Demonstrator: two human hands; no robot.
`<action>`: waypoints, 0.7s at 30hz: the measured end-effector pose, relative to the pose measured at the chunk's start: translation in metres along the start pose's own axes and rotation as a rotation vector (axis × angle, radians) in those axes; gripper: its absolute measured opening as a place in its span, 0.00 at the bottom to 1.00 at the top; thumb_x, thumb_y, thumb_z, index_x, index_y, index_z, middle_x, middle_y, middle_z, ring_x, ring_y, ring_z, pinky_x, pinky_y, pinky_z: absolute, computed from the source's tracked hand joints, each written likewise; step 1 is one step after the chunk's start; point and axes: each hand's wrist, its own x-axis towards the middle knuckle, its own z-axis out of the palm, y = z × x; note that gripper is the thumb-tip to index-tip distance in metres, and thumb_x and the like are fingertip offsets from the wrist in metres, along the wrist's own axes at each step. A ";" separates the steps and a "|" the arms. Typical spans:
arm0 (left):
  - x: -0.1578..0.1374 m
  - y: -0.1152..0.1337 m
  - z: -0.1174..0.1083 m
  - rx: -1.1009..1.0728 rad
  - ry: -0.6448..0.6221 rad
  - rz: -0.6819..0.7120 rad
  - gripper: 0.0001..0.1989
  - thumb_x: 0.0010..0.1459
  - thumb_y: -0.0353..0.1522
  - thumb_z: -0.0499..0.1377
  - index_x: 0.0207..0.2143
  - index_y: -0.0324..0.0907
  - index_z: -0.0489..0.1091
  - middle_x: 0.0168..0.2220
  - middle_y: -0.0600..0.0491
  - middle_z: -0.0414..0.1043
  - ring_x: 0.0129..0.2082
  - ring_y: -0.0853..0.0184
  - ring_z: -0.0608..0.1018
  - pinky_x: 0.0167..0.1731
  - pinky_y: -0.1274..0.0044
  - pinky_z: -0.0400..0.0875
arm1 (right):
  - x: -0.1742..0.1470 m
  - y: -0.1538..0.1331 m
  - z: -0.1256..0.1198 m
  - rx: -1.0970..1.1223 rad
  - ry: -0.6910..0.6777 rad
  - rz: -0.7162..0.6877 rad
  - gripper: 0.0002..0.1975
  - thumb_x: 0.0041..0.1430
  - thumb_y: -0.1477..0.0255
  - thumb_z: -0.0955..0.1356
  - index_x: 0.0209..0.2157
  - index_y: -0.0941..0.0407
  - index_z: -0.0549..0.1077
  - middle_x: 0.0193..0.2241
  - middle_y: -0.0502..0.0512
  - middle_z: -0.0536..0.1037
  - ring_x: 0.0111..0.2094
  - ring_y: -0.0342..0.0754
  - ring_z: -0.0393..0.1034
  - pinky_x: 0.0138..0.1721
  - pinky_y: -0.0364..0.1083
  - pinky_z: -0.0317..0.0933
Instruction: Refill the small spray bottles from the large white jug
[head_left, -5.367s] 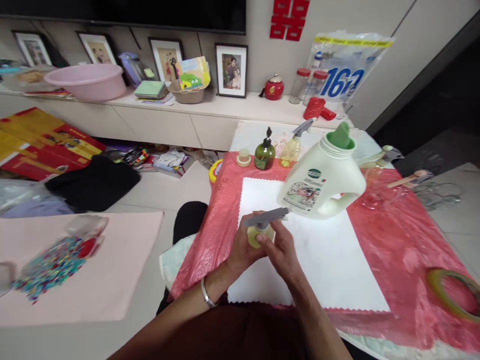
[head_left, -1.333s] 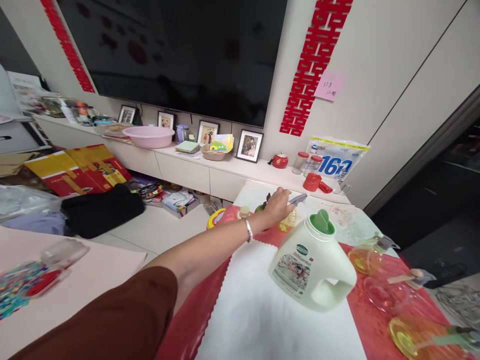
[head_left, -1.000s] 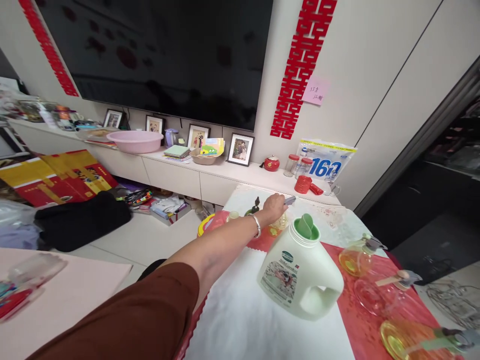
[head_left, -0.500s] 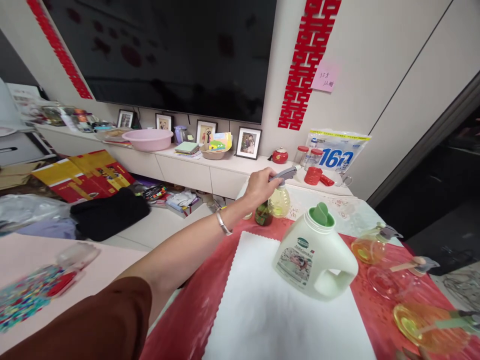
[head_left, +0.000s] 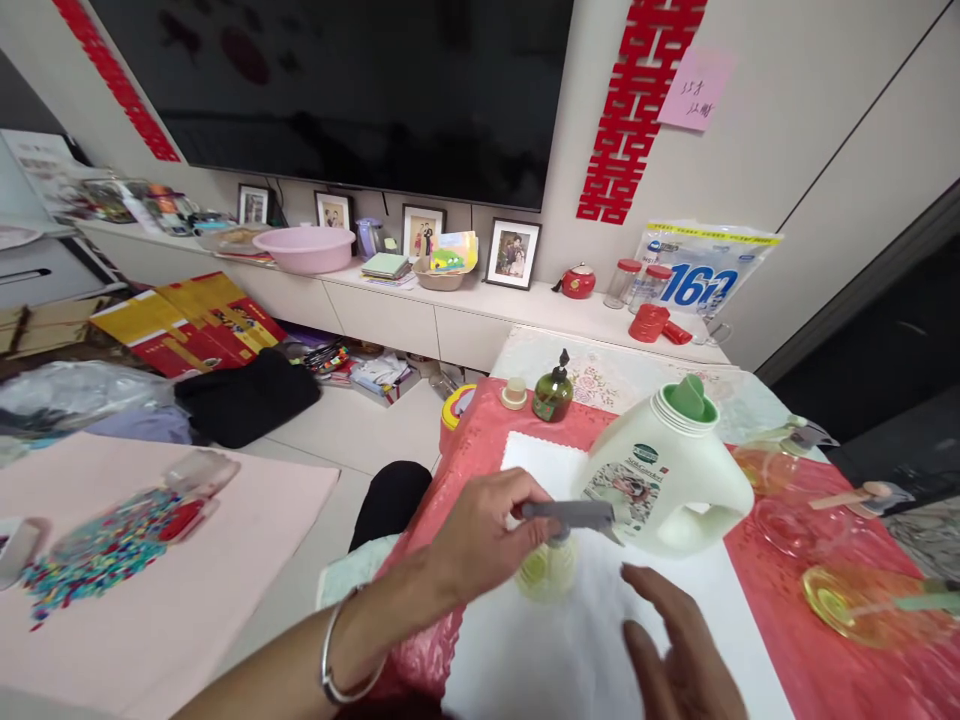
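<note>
Since the previous frame, the spray bottle (head_left: 546,578) has been drawn back from beside the green pump bottle (head_left: 553,398). Its grey trigger head (head_left: 576,514) is gripped by the left hand (head_left: 480,530), with fingers closed around it and the pale yellow body just below them. Whether its base touches the white sheet (head_left: 551,670) cannot be told. To the right of those fingers, the right hand (head_left: 682,650) is held with thumb and forefinger spread, apart from the bottle. Beyond both hands' fingers, the white jug (head_left: 671,485) is seen upright; farther ahead, the pump bottle.
</note>
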 end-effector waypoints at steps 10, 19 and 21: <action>-0.033 -0.023 0.029 -0.129 0.152 0.151 0.11 0.63 0.40 0.64 0.32 0.43 0.75 0.32 0.52 0.75 0.32 0.68 0.77 0.34 0.76 0.71 | -0.013 0.005 0.076 0.091 -0.039 -0.091 0.17 0.74 0.64 0.66 0.60 0.54 0.69 0.56 0.55 0.69 0.59 0.48 0.65 0.56 0.44 0.62; -0.049 -0.084 0.050 -0.120 -0.115 0.159 0.45 0.52 0.54 0.67 0.66 0.48 0.56 0.61 0.41 0.67 0.60 0.50 0.72 0.59 0.58 0.70 | -0.005 -0.007 0.078 0.122 -0.014 -0.057 0.15 0.75 0.64 0.64 0.56 0.57 0.70 0.56 0.57 0.69 0.56 0.47 0.66 0.53 0.44 0.64; -0.046 -0.091 0.061 -0.055 -0.122 0.101 0.40 0.52 0.50 0.69 0.62 0.47 0.60 0.58 0.42 0.70 0.58 0.50 0.73 0.58 0.58 0.70 | -0.002 -0.007 0.078 0.087 -0.038 -0.127 0.15 0.74 0.65 0.65 0.56 0.56 0.71 0.54 0.57 0.70 0.55 0.47 0.67 0.53 0.43 0.64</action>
